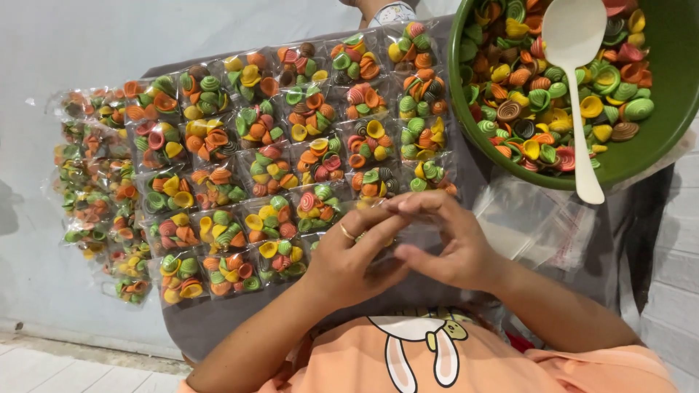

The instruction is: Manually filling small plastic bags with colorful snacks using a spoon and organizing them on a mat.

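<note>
Pale grey floor (44,240) spreads along the left side, bare right up to a strip of white tiles at the bottom corner, so the open room lies there. Next comes a dark grey board (218,331) across the person's lap, its near edge showing free below the packets. Rows of small clear packets (291,145) filled with coloured shell-shaped crackers cover most of that board, lying edge to edge; a further loose column of the same packets (95,189) spills off the board's left edge onto the floor.

Near the middle, the left hand (348,258), with a ring on one finger, meets the right hand (448,244) just below the last row. Both sets of fingers are curled and pinch a small clear bag (386,236) between them; the bag sits at the fingertips, mostly hidden, so its contents cannot be told.

Just right of the hands, a loose heap of empty clear bags (539,225) lies on the board. Above it, at the upper right, a big green bowl (677,94) holds a heap of loose crackers in red, orange, yellow, green and brown, with a white plastic spoon (575,44) resting in them, handle over the near rim.
</note>
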